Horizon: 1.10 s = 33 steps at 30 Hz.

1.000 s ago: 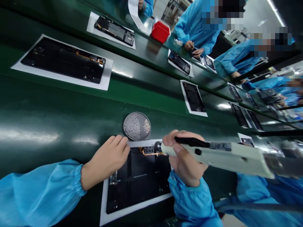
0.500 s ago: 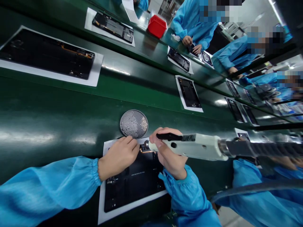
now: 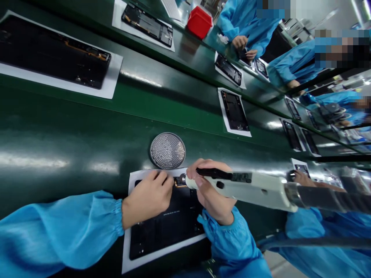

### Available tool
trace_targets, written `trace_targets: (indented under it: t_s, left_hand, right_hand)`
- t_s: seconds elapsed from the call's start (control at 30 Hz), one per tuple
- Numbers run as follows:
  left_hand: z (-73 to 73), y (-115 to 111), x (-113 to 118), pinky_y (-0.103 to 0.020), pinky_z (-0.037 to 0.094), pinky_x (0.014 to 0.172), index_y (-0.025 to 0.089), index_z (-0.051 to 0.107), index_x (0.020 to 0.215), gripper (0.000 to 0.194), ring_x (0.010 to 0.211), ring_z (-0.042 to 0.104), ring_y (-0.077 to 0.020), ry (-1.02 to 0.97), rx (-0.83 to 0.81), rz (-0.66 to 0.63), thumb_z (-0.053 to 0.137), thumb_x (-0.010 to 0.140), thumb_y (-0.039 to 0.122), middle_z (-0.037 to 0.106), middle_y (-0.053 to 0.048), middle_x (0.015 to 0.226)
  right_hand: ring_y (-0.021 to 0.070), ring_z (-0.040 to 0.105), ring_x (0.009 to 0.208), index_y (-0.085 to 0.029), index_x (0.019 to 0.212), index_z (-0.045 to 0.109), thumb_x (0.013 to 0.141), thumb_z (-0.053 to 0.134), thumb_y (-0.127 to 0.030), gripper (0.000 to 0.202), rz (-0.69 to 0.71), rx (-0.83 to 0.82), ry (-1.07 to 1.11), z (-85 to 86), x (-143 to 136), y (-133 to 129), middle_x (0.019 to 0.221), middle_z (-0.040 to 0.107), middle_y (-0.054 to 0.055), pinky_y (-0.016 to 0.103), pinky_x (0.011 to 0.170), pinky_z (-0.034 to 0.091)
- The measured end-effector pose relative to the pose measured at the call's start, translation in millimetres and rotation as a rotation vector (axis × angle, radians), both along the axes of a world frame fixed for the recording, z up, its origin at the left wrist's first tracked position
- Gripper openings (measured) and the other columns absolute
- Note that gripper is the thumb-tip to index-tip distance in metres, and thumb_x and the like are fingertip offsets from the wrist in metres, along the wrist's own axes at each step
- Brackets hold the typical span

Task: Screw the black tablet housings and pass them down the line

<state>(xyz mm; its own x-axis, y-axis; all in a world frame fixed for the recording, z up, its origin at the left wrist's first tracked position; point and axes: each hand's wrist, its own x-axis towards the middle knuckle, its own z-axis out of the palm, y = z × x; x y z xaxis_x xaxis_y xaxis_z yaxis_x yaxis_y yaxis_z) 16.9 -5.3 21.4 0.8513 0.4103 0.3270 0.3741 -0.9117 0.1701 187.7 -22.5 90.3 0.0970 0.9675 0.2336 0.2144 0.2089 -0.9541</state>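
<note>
Drawn in from beside the perforated dish (image 3: pixel 167 150), the left hand (image 3: pixel 147 200) curled, any pinch hidden, just left of the pale driver's tip at the black panel's (image 3: pixel 171 224) far edge; the pale driver (image 3: pixel 261 189) ran rightward through the wrapped right hand (image 3: pixel 216 204).

Nothing legible (white print (image 3: pixel 171 212) on black panel (image 3: pixel 166 231) blurred).

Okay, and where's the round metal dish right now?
In the head view, the round dish sits on the green bench, just beyond the top edge of the nearest white sheet.
</note>
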Motion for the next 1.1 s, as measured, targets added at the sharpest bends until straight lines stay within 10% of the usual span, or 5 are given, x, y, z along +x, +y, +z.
trace_targets:
  t_s: [1.1]
  left_hand:
    - [9.4, -5.0, -6.4, -0.04, 0.043, 0.07, 0.007, 0.075, 0.094, 0.023, 0.09, 0.064, -0.0308, -0.085, -0.006, 0.029, 0.052, 0.092, 0.011, 0.071, -0.019, 0.107]
  right_hand:
    - [0.0186, 0.062, 0.073, -0.025, 0.102, 0.066, 0.085, 0.062, -0.009, 0.024, 0.054, -0.066, 0.011, -0.1, -6.9, 1.2, 0.079, 0.063, 0.001, 0.039, 0.066, 0.053]
